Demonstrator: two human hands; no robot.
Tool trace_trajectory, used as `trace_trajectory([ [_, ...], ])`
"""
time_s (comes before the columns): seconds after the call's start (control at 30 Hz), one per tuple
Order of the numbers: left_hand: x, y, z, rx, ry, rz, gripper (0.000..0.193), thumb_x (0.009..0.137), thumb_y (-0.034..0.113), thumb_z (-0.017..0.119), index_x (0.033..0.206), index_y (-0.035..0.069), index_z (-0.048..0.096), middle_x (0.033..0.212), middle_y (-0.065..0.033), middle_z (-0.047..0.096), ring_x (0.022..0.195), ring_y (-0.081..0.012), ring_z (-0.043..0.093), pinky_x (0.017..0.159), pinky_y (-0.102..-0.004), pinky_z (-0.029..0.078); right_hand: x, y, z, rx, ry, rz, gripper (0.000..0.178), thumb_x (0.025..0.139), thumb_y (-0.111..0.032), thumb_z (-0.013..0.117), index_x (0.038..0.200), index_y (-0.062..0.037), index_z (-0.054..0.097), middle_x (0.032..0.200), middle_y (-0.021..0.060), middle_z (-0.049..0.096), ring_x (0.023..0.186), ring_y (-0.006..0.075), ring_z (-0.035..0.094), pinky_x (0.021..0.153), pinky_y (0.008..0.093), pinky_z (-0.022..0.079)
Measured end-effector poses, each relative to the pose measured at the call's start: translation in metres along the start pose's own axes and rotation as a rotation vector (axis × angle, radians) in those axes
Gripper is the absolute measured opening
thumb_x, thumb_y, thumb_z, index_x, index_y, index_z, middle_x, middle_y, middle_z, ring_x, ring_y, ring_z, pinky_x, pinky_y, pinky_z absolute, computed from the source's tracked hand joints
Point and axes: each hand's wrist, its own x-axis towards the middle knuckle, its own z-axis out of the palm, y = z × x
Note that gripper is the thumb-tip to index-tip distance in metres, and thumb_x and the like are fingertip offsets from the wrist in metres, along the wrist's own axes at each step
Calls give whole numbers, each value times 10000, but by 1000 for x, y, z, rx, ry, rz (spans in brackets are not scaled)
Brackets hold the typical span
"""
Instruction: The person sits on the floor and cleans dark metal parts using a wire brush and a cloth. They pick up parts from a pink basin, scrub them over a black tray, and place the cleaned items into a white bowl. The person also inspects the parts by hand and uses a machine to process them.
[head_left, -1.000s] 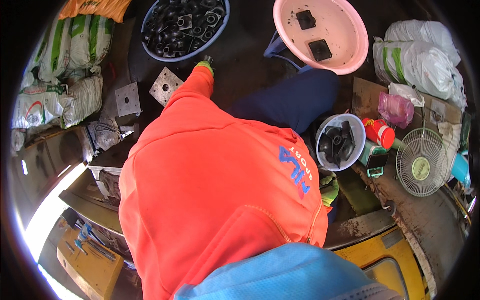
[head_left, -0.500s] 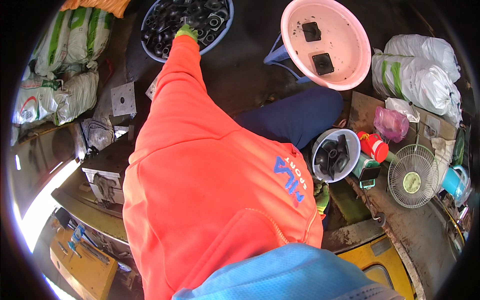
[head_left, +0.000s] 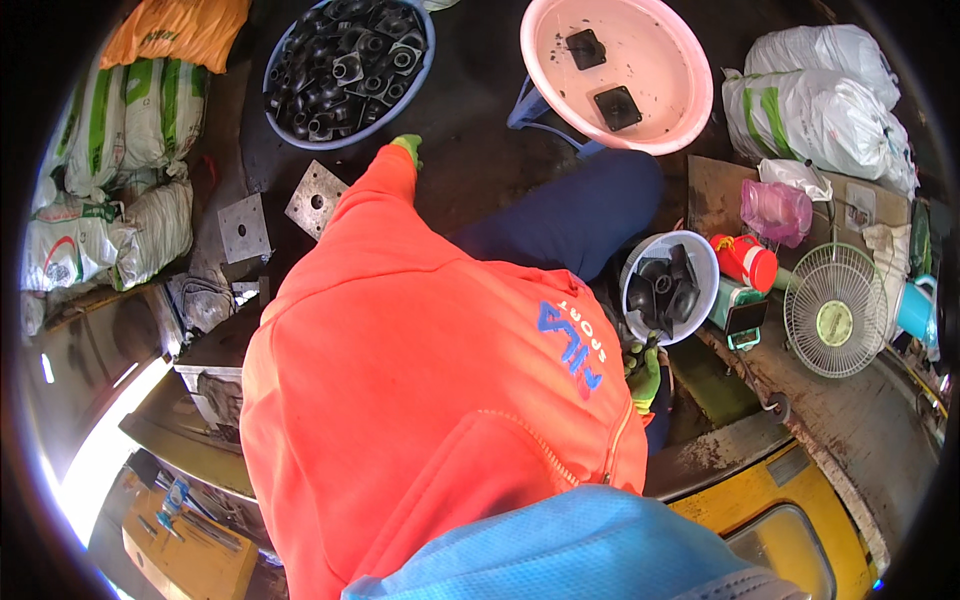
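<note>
My left arm, in an orange sleeve, reaches forward. My left hand (head_left: pixel 408 147) wears a green glove and is just outside the near rim of a blue basin (head_left: pixel 425 75). The sleeve hides most of its fingers. Many black funnel-like parts with square flanges (head_left: pixel 345 68) fill that basin. My right hand (head_left: pixel 643 378), in a green and dark glove, is low beside a pale bucket (head_left: pixel 708 300). Its fingers look curled near the rim, and my jacket partly covers it; what they hold is unclear. Several black parts (head_left: pixel 662 287) lie in the bucket.
A pink basin (head_left: pixel 700 90) with two black square-flanged parts stands at the far right. Square metal plates (head_left: pixel 243 228) lie left of my arm. White sacks (head_left: pixel 820 125) are stacked on both sides. A fan (head_left: pixel 833 322) and a red jug (head_left: pixel 745 262) stand right.
My left hand has come out of the blue basin, back towards me and to the right. My right hand shows more beside the bucket. The whole view has shifted slightly.
</note>
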Motion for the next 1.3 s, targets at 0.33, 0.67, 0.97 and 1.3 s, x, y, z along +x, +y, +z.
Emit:
trace_trajectory([
  [0.33,-257,198,114,-401,25,1118,335,885,195,613,1145,-15,597,842,-43,624,715,-122,555,608,-285,468,-22,14,-9,2,252,-468,281,925,-167,517,1198,-102,515,913,43,578,720,163,558,622,281,485],
  [0.67,-391,207,391,1183,-546,1666,409,875,410,536,1108,91,645,1117,-175,629,1028,-336,601,906,-425,444,-20,22,-26,293,424,-617,232,945,-278,504,1043,-82,583,705,8,540,536,127,478,469,243,392],
  [0.97,-349,174,479,1432,-304,1414,631,666,444,723,1143,40,633,1135,-234,615,1054,-348,599,919,-413,458,-12,25,-38,185,481,-623,225,908,-289,543,1029,-102,579,727,15,539,542,140,479,486,272,382],
  [1.3,-483,194,392,932,-529,1719,524,606,391,746,986,38,671,928,-166,655,847,-309,627,766,-388,496,-1,-6,31,-53,655,-868,396,847,-228,683,1166,-34,553,782,12,564,502,80,455,440,219,366],
])
